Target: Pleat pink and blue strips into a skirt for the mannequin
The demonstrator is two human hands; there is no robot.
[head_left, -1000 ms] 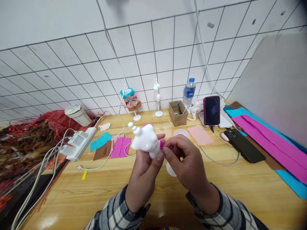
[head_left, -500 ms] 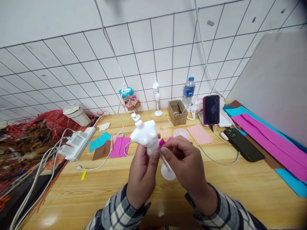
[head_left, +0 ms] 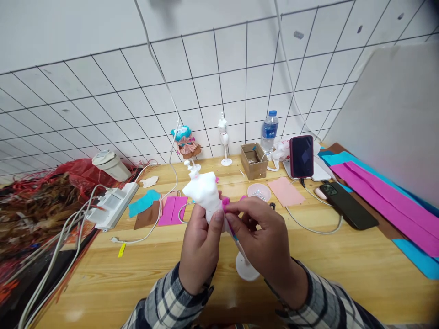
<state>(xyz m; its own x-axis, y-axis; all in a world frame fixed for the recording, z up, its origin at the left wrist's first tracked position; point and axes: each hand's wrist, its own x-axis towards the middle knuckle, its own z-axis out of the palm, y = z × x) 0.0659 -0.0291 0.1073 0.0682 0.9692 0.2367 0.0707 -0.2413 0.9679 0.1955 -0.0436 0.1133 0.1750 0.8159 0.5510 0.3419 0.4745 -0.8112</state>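
Observation:
A small white mannequin [head_left: 203,189] on a stand leans away to the upper left in front of me. My left hand [head_left: 202,242] is wrapped round its lower torso, thumb across the front. My right hand [head_left: 259,228] pinches a scrap of magenta paper or fabric [head_left: 225,204] against the mannequin's side at the waist; the material's exact kind is unclear. Below the hands shows the mannequin's round white base [head_left: 247,269]. A bit of blue peeks out by the right fingertips.
At the back stand a dressed mannequin [head_left: 188,146], a bare mannequin [head_left: 224,137], a cardboard box [head_left: 254,162] and a water bottle [head_left: 270,130]. A dish of small beads [head_left: 259,192], phones and coloured sheets [head_left: 384,201] lie rightward; a power strip [head_left: 113,208] and swatches lie left.
The mannequin has turned and tilted slightly, its base swinging down toward me. My right fingers have shifted a little left, with the magenta piece still pressed at its side.

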